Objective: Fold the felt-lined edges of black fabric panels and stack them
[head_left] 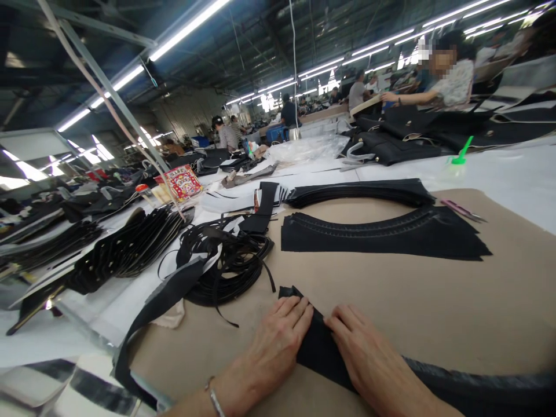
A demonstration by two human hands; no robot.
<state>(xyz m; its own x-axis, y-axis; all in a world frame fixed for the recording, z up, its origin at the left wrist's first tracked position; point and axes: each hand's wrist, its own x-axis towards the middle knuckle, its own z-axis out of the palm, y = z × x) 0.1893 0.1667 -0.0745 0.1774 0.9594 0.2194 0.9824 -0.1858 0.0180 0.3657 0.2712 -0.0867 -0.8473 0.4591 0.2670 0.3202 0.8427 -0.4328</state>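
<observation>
A black leather panel [324,347] lies slantwise on the tan work board, its far end doubled over in layers. My left hand [284,324] has its fingers bent together over that far end. Along the right edge of the same panel, my right hand [365,341] holds with curled fingers, the fingertips partly tucked from sight. From under my right forearm, a long curved black piece [473,382] runs to the right. Beyond my hands lie a stitched curved black panel stack [382,234] and another curved stack [360,191] behind it.
A heap of thin black strips [226,272] sits left of my hands, and a wide black strip [143,318] hangs over the board's edge. Pink-handled snips [463,211] and a green-capped bottle [460,162] are at the right. Black bags [391,145] and co-workers are farther back.
</observation>
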